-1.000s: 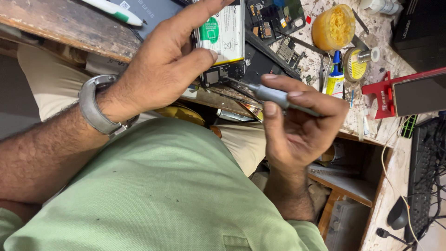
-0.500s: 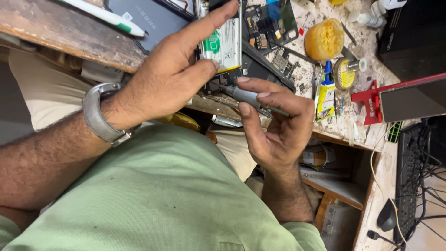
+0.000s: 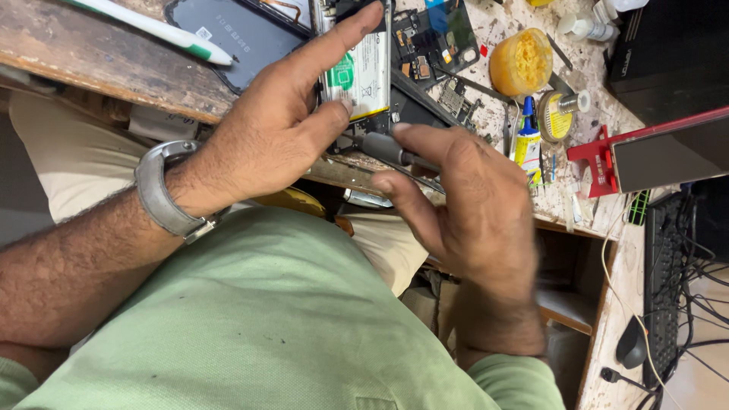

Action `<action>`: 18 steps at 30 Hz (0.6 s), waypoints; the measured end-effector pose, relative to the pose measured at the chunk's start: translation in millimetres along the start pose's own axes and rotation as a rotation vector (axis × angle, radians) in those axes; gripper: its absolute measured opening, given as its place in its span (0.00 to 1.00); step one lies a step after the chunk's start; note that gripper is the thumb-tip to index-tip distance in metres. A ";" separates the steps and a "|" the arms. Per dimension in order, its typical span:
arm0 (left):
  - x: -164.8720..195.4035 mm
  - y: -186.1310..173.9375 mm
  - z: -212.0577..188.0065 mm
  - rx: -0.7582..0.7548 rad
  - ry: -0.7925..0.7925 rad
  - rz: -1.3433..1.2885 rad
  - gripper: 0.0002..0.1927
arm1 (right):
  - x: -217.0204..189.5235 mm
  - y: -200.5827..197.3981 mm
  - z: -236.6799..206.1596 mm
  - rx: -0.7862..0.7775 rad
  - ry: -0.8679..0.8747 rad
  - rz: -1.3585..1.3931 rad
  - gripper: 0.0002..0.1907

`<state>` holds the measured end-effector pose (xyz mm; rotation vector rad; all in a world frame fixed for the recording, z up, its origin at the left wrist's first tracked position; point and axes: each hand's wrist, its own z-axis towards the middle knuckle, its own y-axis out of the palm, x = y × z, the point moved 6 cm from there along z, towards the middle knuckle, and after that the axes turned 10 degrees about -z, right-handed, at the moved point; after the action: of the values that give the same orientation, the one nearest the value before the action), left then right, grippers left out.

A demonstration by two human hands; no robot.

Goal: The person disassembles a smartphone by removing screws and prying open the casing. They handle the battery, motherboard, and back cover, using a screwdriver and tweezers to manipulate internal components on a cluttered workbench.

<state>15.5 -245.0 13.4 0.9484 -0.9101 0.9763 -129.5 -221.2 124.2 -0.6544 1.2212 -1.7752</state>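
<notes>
The right hand is curled around a slim grey metal screwdriver, thumb and fingers closed on its handle, the tip hidden toward the lower edge of the opened black phone chassis. The left hand, with a grey metal wristwatch on its wrist, lies over the phone, forefinger stretched along the white-and-green rectangular battery and thumb pressed at its lower corner, so it is clamped on the phone and pins it at the edge of the worn wooden workbench. By the look of it, the step in hand is working a screw or part just below the battery; the next move calls for a steady tip and firm bracing.

Both forearms come in low across the lap, the right wrist bent up.

Beyond lie a dark detached screen panel, a white pen, a round yellow paste tub, a small glue bottle and a red holder.
</notes>
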 end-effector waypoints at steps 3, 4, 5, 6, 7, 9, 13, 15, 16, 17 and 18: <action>3.3 3.2 -0.1 -0.013 0.094 0.025 0.34 | -3.5 -13.2 9.3 -0.148 0.025 -0.196 0.17; 1.9 4.1 0.2 -0.018 0.093 0.000 0.34 | -2.6 -15.2 11.1 -0.196 0.059 -0.286 0.13; 0.6 5.2 0.5 -0.024 0.091 -0.025 0.34 | -3.8 -17.4 14.6 -0.189 0.040 -0.291 0.14; -0.8 6.0 1.0 -0.023 0.088 -0.028 0.33 | -4.3 -19.2 17.9 -0.182 0.022 -0.297 0.14; -1.9 6.5 1.8 -0.022 0.086 -0.031 0.33 | -5.4 -21.4 20.4 -0.174 0.002 -0.303 0.14; -6.9 6.2 4.0 0.002 0.021 -0.034 0.34 | -5.2 -21.7 22.7 -0.227 0.003 -0.287 0.13; -4.4 7.7 8.4 0.006 0.045 -0.005 0.35 | -6.0 -25.7 23.5 -0.207 -0.055 -0.332 0.17; 0.5 9.7 9.6 -0.012 0.106 0.000 0.34 | -1.5 -22.9 19.7 -0.289 0.002 -0.304 0.14; -0.1 10.2 9.9 -0.011 0.085 -0.012 0.35 | 0.2 -21.1 17.2 -0.330 0.028 -0.287 0.13; -1.1 11.0 9.9 -0.012 0.063 -0.028 0.35 | 0.1 -21.8 16.3 -0.312 0.011 -0.313 0.14; -0.2 11.7 9.9 -0.014 0.076 -0.032 0.35 | -0.2 -22.8 15.7 -0.293 -0.003 -0.342 0.15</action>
<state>2.6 -251.1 19.0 0.9052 -0.8345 0.9708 -125.1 -224.9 151.3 -1.0886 1.4498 -1.8813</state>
